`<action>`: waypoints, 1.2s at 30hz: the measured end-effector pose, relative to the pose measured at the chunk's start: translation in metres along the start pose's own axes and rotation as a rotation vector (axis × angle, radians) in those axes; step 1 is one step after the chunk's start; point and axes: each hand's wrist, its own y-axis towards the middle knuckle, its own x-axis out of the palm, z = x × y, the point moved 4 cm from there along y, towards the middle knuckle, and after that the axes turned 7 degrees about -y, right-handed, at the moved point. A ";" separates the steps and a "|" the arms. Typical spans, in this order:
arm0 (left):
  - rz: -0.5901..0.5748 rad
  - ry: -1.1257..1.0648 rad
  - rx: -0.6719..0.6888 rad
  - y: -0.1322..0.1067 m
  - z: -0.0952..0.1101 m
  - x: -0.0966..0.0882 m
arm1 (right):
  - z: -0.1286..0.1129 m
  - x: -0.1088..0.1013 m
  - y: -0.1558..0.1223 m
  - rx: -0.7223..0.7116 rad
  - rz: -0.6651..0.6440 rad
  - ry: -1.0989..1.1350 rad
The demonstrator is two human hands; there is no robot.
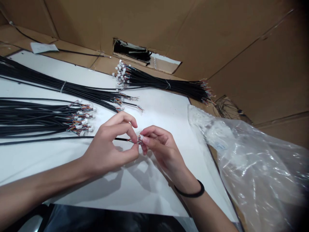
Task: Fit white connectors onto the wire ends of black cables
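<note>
Between my two hands is the end of a black cable (pixel 120 139), where thin coloured wires fan out to a small white connector (pixel 140 138). My left hand (pixel 113 138) pinches the loose wires close to the connector with thumb and index finger, its other fingers raised. From the other side, my right hand (pixel 160 143) grips the connector between thumb and fingers; a black band circles that wrist. The cable runs leftward behind my left hand and out of view. How each wire sits in the connector is too small to make out.
Left of my hands lie black cables with white connectors (pixel 82 120). Behind them is a tied bundle with bare wire ends (pixel 91 93). Another tied bundle (pixel 166 83) lies at the back. A clear plastic bag (pixel 253 161) holding white parts is at right. Cardboard walls (pixel 154 22) enclose the white work surface (pixel 166 111).
</note>
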 end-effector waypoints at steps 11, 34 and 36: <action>-0.158 -0.351 -0.060 0.010 -0.014 -0.003 | -0.002 -0.004 0.003 0.117 0.057 0.166; -0.304 0.328 0.381 0.010 -0.021 0.002 | -0.012 -0.010 0.032 -0.111 0.002 -0.276; -0.312 0.354 0.400 0.010 -0.022 0.002 | -0.017 -0.008 0.034 -0.164 0.016 -0.355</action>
